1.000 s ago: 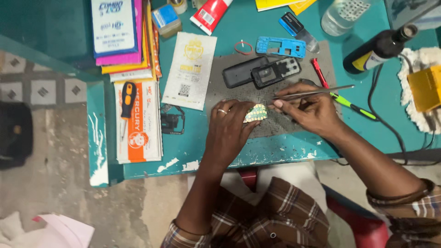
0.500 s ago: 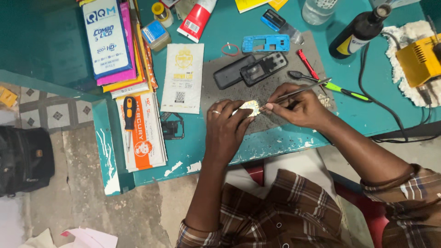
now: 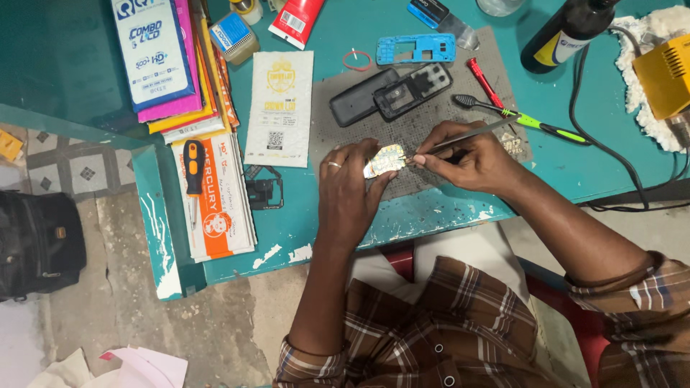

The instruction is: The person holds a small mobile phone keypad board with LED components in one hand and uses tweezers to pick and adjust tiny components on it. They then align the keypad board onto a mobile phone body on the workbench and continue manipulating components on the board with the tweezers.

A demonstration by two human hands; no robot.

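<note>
- Fingers point(image 3: 374, 159) of the left hand point(image 3: 348, 190) are closed round a small circuit board point(image 3: 385, 159), pinching it by its left end; a ring sits on one finger.
- Fingers point(image 3: 431, 152) of the right hand point(image 3: 463, 158) are closed in a pen-style grip on a thin metal tool point(image 3: 471, 133), most likely tweezers; its tip meets the right edge of the board.
- The board is held at centre frame, just over the lower edge of the grey work mat point(image 3: 424, 122). Whether it rests on the mat cannot be told.
- On the mat, above the hands: two dark phone housing parts point(image 3: 392, 93) side by side, with a blue phone frame point(image 3: 415, 49) above them.
- Right of the hands: a toothbrush with a green handle point(image 3: 517, 116) and a red-handled tool point(image 3: 486, 80), both at the mat's right side.
- Upper right of frame: a dark bottle point(image 3: 568, 32), a yellow device point(image 3: 665, 75) on white wadding, and black cables point(image 3: 611, 144).
- Left of centre: a white packet point(image 3: 280, 108), a stack of coloured flat packages point(image 3: 172, 65), and an orange-handled screwdriver point(image 3: 192, 169) lying on printed cards.
- All rests on a teal table point(image 3: 338, 230) with chipped paint along its near edge.
- Far left of frame: a black bag point(image 3: 36, 244) on the floor.
</note>
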